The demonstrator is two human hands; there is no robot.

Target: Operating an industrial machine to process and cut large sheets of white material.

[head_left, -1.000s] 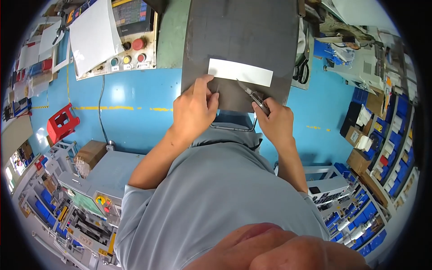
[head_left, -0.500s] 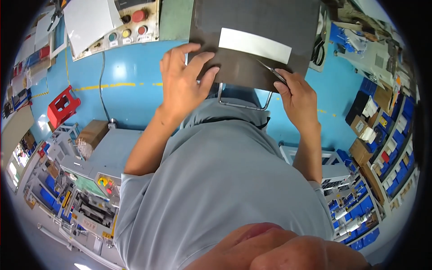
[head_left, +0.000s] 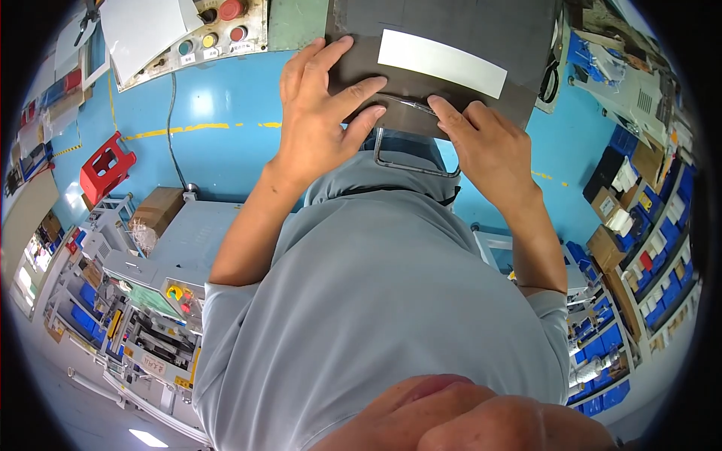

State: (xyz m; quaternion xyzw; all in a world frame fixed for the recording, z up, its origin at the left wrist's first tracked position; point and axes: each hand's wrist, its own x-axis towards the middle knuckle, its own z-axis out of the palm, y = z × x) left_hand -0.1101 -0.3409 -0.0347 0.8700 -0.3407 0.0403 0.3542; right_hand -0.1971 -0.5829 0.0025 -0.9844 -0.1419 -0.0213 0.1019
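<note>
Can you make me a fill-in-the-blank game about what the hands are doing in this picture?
1. Both hands press on a dark grey ____.
2. The strip stuck across it is ____ in colour.
3. The left hand lies flat with its fingers ____.
4. Below the right hand hangs a bent ____ handle.

Missing words: panel; white; spread; metal
</note>
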